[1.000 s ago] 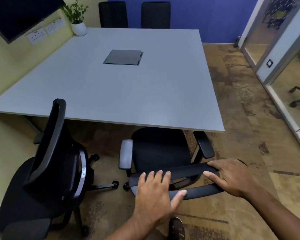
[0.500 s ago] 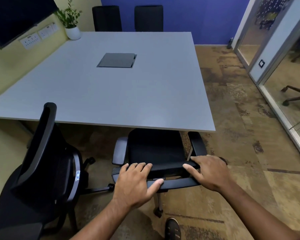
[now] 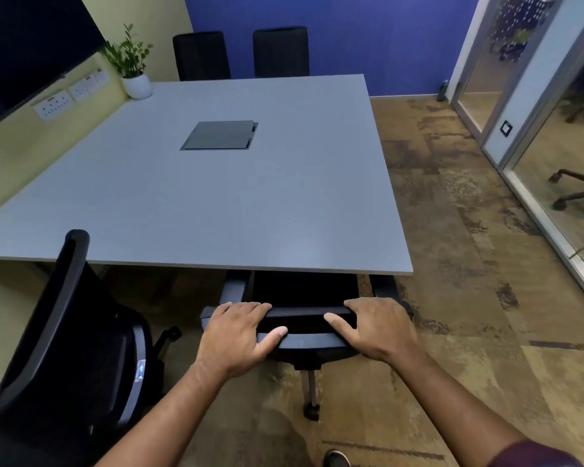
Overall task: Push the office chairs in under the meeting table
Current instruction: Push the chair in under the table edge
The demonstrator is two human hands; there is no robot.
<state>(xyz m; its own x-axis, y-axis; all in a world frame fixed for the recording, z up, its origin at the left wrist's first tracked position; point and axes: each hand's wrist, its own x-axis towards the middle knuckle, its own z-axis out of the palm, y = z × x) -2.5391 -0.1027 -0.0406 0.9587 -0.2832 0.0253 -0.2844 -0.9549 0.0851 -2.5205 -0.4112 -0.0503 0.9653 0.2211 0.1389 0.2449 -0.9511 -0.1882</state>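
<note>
Grey meeting table [image 3: 284, 203]: potted plant [image 3: 134, 67] far-left corner, flush hatch [image 3: 220, 135] centre.

A dark wall-mounted screen [image 3: 31, 48] fills the 10 o'clock corner, with a row of white wall sockets [image 3: 70, 97] just below it. A small green plant in a white pot [image 3: 136, 85] sits near 11 o'clock. Glass partitions [image 3: 560, 156] run along 2 o'clock. Brown patterned carpet [image 3: 469, 264] covers the floor.

Your single head camera looked forward and down, close over the flat grey meeting table [image 3: 250, 203].
</note>
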